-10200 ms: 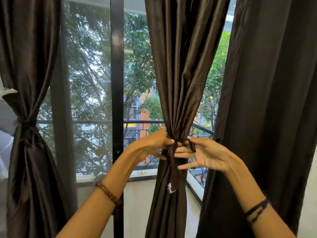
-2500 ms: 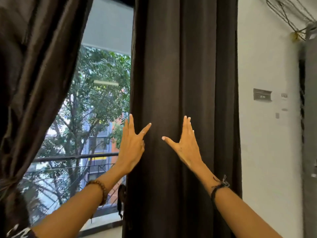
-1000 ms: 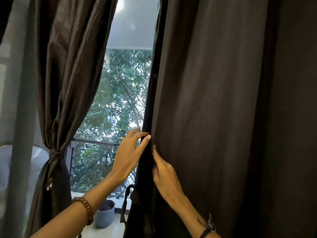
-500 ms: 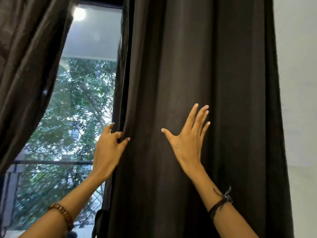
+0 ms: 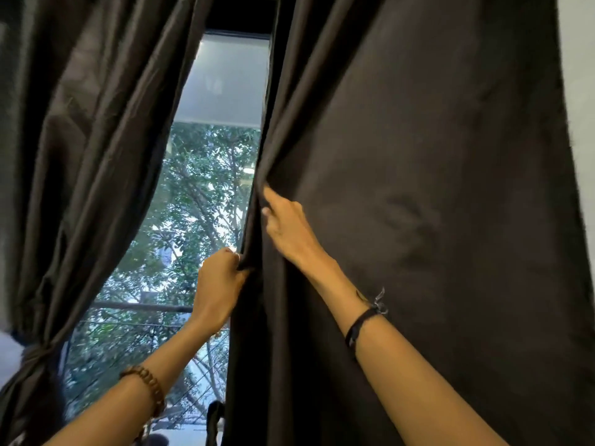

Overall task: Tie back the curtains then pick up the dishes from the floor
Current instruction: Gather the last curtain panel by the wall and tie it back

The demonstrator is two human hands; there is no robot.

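1. Loose curtain (image 5: 418, 220) fills frame right; soft, limp fabric
2. Left hand (image 5: 219, 284) grips its inner edge; right hand (image 5: 286, 226) pinches higher
3. Gather folds at mid-height before tying

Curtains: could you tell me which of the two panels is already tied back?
The left curtain, cinched by a knot low down. The right curtain hangs loose, its edge gripped by the left hand and right hand.

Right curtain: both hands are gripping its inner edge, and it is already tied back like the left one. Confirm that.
Not quite. The head view shows the left hand and right hand gripping the right curtain's inner edge, but it hangs loose, untied. Only the left curtain is tied back.
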